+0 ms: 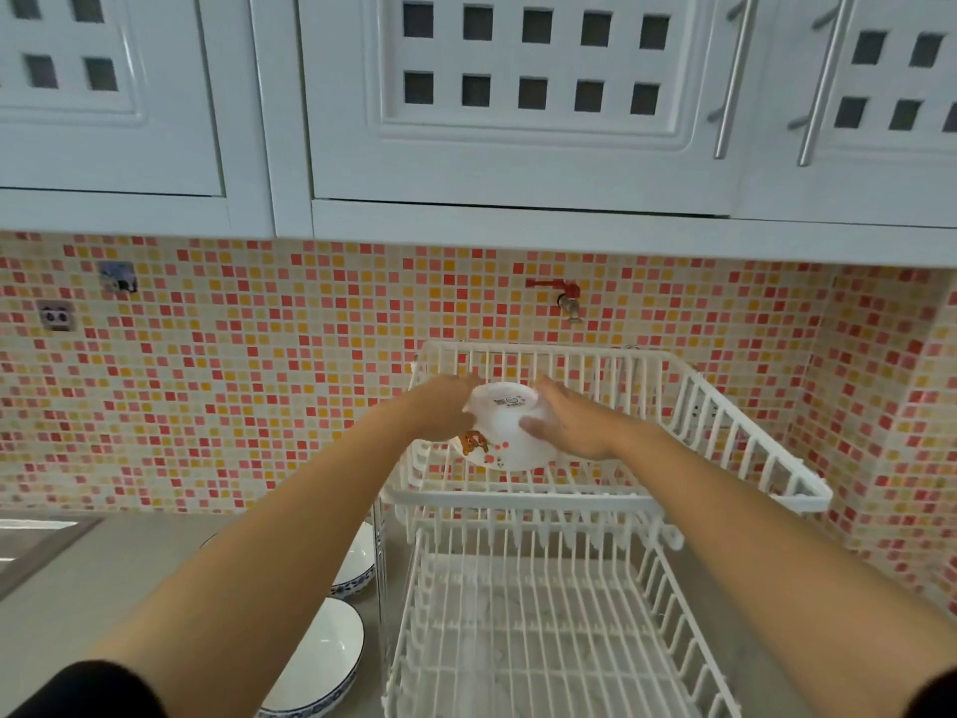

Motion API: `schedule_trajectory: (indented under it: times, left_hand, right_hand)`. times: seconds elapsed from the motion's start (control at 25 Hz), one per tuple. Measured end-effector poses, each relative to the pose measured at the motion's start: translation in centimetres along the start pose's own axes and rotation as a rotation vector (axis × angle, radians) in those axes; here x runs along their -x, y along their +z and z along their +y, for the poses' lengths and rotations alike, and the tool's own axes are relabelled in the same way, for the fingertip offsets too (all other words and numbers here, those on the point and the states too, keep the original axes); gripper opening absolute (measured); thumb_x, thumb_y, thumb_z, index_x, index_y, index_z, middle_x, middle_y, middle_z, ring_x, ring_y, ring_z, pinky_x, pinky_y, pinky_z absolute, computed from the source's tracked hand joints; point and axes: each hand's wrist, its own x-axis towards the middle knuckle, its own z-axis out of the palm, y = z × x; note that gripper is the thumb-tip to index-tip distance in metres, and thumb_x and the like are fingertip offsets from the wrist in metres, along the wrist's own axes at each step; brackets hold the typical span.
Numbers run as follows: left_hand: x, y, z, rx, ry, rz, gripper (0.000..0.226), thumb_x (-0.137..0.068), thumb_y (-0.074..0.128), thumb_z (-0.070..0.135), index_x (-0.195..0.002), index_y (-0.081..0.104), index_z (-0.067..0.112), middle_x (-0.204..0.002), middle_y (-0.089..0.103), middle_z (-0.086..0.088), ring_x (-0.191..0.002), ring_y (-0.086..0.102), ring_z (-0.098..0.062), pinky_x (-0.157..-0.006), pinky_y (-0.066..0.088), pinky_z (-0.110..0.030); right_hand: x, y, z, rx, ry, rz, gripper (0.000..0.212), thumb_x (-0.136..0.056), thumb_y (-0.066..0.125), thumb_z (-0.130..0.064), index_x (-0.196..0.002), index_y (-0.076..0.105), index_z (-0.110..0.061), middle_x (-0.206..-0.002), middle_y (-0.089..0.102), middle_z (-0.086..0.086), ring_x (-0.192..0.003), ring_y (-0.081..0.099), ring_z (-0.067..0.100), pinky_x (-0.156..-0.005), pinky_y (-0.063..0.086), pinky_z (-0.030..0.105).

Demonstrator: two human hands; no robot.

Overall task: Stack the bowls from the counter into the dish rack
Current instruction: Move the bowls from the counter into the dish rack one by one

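An upturned bowl [505,424], pinched between left hand [445,409] and right hand [575,424] over the dish rack [751,437], could be dropped if either grip slackened.

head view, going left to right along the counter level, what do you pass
sink edge → bare counter → two blue-rimmed bowls on the counter → white two-tier dish rack → mosaic tile side wall. Above, both hands hold an upside-down white bowl in the rack's upper tier.

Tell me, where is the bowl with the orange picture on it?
The bowl is upside down in the head view, held between the left hand and right hand over the dish rack's top shelf.
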Motion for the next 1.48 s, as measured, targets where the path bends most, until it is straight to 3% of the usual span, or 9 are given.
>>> schedule_trajectory:
  times: [0.08,0.16,0.4,0.64,0.8,1.04,1.2,1.36,1.48]
  left_hand:
    - [1.3,-1.3,-0.7,-0.006,-0.011,0.08,0.052,-0.098,0.041,0.019,-0.147,0.027,0.006,-0.151,0.037,-0.014,-0.139,0.036,-0.03,-0.114,0.029,-0.04]
    - [3.1,-2.8,-2.2,-0.012,-0.053,0.146,0.051,-0.1,0.036,0.024,-0.147,0.026,0.006,-0.151,0.036,-0.015,-0.139,0.036,-0.031,-0.114,0.03,-0.042]
    - [9.8,-5.7,-12.0,-0.016,-0.283,0.184,0.053,-0.102,0.029,0.029,-0.149,0.022,0.007,-0.152,0.034,-0.017,-0.135,0.04,-0.034,-0.11,0.034,-0.042]
    - [19.0,-0.7,-22.3,-0.004,-0.481,0.08,0.049,-0.102,0.028,0.028,-0.141,0.036,0.0,-0.137,0.05,-0.022,-0.124,0.049,-0.035,-0.099,0.04,-0.042]
    - [25.7,7.8,-28.2,-0.013,-0.588,-0.137,0.047,-0.1,0.031,0.028,-0.135,0.041,-0.002,-0.139,0.047,-0.025,-0.127,0.045,-0.039,-0.104,0.037,-0.042]
    - [33.1,18.9,-31.8,0.088,-0.725,-0.335,0.047,-0.101,0.03,0.029,-0.131,0.042,-0.005,-0.137,0.048,-0.026,-0.125,0.047,-0.04,-0.102,0.038,-0.039]
    - [35.0,23.1,-30.8,0.19,-0.815,-0.37,0.052,-0.096,0.047,0.026,-0.137,0.034,-0.004,-0.135,0.047,-0.027,-0.118,0.054,-0.04,-0.099,0.046,-0.045]
    - [35.6,23.5,-30.5,0.291,-0.946,-0.322,0.082,-0.078,0.074,0.006,-0.14,0.022,-0.008,-0.136,0.047,-0.026,-0.126,0.049,-0.038,-0.099,0.043,-0.041]
    - [35.1,21.1,-31.0,0.331,-0.974,-0.211,0.061,-0.081,0.067,0.0,-0.13,0.032,-0.006,-0.127,0.054,-0.025,-0.116,0.055,-0.041,-0.081,0.049,-0.042]
  right_hand:
    - [0.3,-0.6,-1.9,-0.003,0.016,0.15,0.07,-0.097,0.027,-0.053,-0.151,0.006,-0.015,-0.16,0.004,0.003,-0.147,0.01,0.02,-0.118,0.012,0.038]
    - [0.1,-1.1,-5.3,-0.006,0.0,0.25,0.067,-0.098,0.024,-0.051,-0.151,0.008,-0.012,-0.16,0.007,0.005,-0.147,0.008,0.02,-0.118,0.011,0.037]
    - [-3.1,2.0,-18.9,0.062,-0.149,0.284,0.064,-0.1,0.024,-0.045,-0.151,0.01,-0.009,-0.159,0.011,0.009,-0.147,0.011,0.023,-0.117,0.014,0.039]
    - [-4.8,14.3,-28.9,-0.129,-0.192,0.147,0.062,-0.1,0.029,-0.041,-0.149,0.015,-0.006,-0.157,0.018,0.012,-0.144,0.018,0.026,-0.114,0.023,0.042]
    - [-3.4,26.5,-32.0,-0.164,-0.056,-0.053,0.057,-0.098,0.037,-0.041,-0.138,0.032,-0.002,-0.144,0.033,0.017,-0.131,0.035,0.033,-0.1,0.038,0.045]
    - [0.3,39.4,-33.8,-0.247,0.237,-0.241,0.059,-0.095,0.043,-0.042,-0.133,0.035,0.002,-0.137,0.04,0.02,-0.125,0.042,0.037,-0.097,0.039,0.041]
    - [1.1,42.8,-34.2,-0.419,0.42,-0.32,0.048,-0.096,0.047,-0.022,-0.135,0.037,0.003,-0.138,0.046,0.024,-0.125,0.047,0.037,-0.098,0.04,0.037]
    - [1.0,43.1,-35.2,-0.466,0.445,-0.286,0.045,-0.092,0.044,-0.003,-0.135,0.035,0.003,-0.137,0.048,0.023,-0.124,0.048,0.037,-0.097,0.041,0.036]
    - [0.9,41.8,-36.1,-0.488,0.384,-0.249,0.045,-0.091,0.042,-0.005,-0.135,0.032,0.004,-0.131,0.052,0.024,-0.117,0.053,0.038,-0.09,0.044,0.037]
